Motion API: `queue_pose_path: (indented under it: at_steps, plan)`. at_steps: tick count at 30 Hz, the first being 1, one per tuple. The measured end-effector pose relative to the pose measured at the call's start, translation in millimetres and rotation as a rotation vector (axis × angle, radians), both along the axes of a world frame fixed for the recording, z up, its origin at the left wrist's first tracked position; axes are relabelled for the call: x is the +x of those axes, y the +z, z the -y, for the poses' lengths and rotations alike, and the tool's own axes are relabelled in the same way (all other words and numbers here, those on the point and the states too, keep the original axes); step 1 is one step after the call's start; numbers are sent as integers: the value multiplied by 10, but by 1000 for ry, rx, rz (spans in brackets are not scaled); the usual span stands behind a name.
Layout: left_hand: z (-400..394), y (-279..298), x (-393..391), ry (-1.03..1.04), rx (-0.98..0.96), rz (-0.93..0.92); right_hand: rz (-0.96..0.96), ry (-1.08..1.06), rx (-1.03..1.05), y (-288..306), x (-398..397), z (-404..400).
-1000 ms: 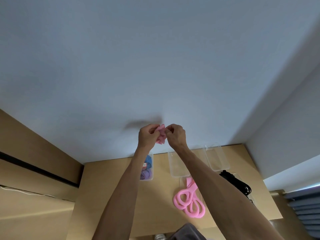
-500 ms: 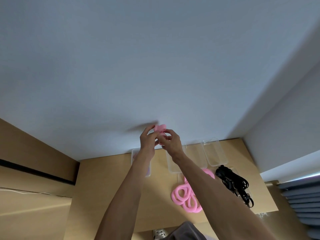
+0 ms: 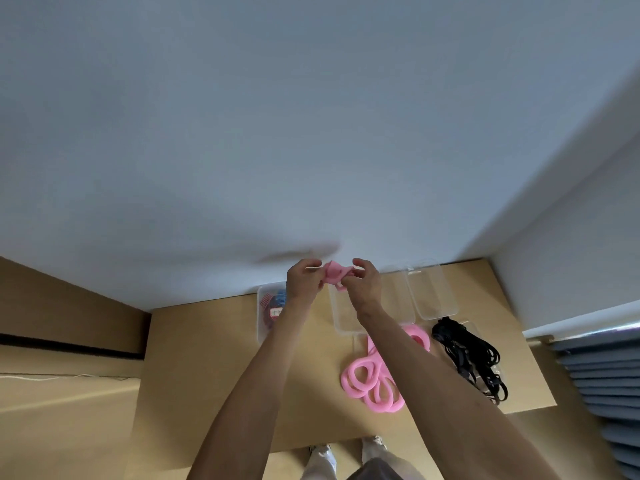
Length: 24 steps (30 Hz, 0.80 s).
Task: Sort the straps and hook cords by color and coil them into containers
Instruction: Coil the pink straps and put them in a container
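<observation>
The bench [image 3: 194,358] is a pale, smooth wood-toned slab pushed against a plain wall, and everything is laid out along its far edge, within arm's reach. Three clear plastic containers stand in a row there, probably one per color: the left container [image 3: 263,327] already holds blue and red straps, the middle container [image 3: 341,320] sits directly under the hands, and the right container [image 3: 434,296] looks bare.

In front of them lie the unsorted piles. The black hook cords [image 3: 467,355] are a thin, tangled heap to the right; the pink cords [image 3: 372,379] are thick, soft-looking loops sprawled just before the middle container, part of them hidden by the right forearm.

Both hands are raised above the middle container, likely so the finished bundle can drop straight in. The left hand [image 3: 303,280] and right hand [image 3: 363,285] each pinch the pink strap [image 3: 334,271] — a flat, flexible band folded into a small wad between them, with a short loop hanging below. How tightly it is coiled cannot be told, as the fingers cover much of it.
</observation>
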<state>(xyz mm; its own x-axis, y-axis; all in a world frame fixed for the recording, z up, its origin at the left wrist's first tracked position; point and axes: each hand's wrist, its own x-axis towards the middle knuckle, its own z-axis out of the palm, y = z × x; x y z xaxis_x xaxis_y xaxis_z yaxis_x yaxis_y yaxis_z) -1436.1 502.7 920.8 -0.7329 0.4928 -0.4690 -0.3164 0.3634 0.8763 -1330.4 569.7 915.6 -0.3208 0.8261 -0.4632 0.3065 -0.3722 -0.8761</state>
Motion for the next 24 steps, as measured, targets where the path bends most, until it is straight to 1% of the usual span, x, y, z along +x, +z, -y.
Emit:
queue_pose_path:
  at_steps: [2,5,7,10,13,15,18,23,24]
  plan:
    - [-49,-224,45,-19,-69,-80,7,-49,-24,-132,24,-27]
    - [-135,-572,113,19,-131,-81,38,-43,46,-426,58,-74]
    - [-208,-789,160,15,-162,-99,117,-25,72,-661,76,-115]
    - [-292,-1077,189,-64,-175,-171,225,-37,127,-1001,97,-212]
    - [-336,-1281,165,-163,-157,-231,284,-21,213,-1223,51,-318]
    - [-360,-1412,154,-246,-161,-352,318,13,264,-1344,-13,-389]
    - [-404,-1610,146,-342,-229,-616,347,53,361,-1482,-136,-467]
    - [-445,-1805,159,-428,-296,-1073,418,202,654,-1557,-185,-390]
    - [-427,-1833,157,-435,-308,-1119,455,241,706,-1574,-147,-367]
